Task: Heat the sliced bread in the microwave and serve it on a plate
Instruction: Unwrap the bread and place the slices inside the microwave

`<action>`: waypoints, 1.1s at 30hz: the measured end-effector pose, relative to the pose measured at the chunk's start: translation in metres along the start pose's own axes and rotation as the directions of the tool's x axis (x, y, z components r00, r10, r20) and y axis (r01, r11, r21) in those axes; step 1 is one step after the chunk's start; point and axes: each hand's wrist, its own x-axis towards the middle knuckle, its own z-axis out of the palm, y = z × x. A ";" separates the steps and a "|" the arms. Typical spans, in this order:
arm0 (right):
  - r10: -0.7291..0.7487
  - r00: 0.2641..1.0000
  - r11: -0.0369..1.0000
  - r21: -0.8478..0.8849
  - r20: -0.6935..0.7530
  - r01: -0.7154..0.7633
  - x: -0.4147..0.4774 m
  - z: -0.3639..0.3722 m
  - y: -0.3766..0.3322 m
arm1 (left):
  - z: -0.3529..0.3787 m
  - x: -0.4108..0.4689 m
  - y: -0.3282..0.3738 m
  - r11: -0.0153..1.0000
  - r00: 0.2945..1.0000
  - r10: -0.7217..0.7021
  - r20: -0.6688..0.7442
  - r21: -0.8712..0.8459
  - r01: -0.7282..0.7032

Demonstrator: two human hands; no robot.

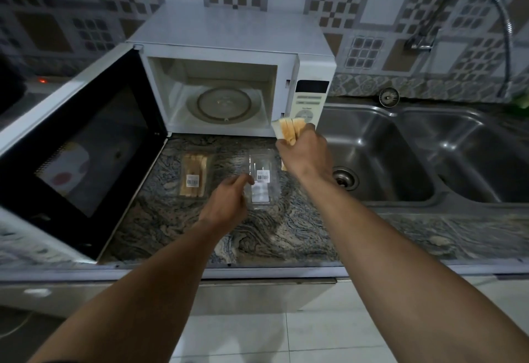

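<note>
A white microwave (234, 36) stands on the counter with its door (80, 145) swung wide to the left; the glass turntable (224, 104) inside is bare. My right hand (305, 152) grips a stack of bread slices (290, 130) in front of the microwave's control panel. My left hand (226, 205) rests against an empty clear plastic bread pack (262, 182) on the counter; whether it grips the pack is unclear. A second clear pack (194, 175) with bread in it lies to the left. One more bread piece (284, 165) peeks out under my right wrist.
The granite counter (177, 228) runs along the front. A double steel sink (400, 156) sits right of the microwave, with a curved tap (486, 13) on the tiled wall. The open door blocks the counter's left side.
</note>
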 end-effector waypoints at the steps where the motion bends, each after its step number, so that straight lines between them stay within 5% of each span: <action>1: -0.012 1.000 1.000 0.001 -0.003 0.012 0.001 0.001 -0.002 | 0.001 0.000 0.000 1.000 1.000 -0.011 -0.011 0.006 0.012; 8: -0.087 0.996 0.996 0.025 -0.012 0.088 0.010 0.005 -0.019 | 0.002 0.013 0.003 0.953 0.958 -0.245 -0.146 -0.216 0.211; 11: -0.103 0.995 0.994 0.021 -0.010 0.103 0.020 0.010 -0.025 | 0.002 0.029 -0.003 0.943 0.941 -0.307 -0.141 -0.175 0.282; 25: -0.190 0.974 0.982 0.013 0.123 0.189 0.087 0.046 -0.055 | 0.045 0.099 -0.055 0.935 0.926 -0.350 0.140 0.114 0.336; 33: -0.167 0.968 0.986 0.013 0.187 0.168 0.134 0.086 -0.070 | 0.049 0.112 -0.074 0.968 0.973 -0.226 0.034 0.119 0.221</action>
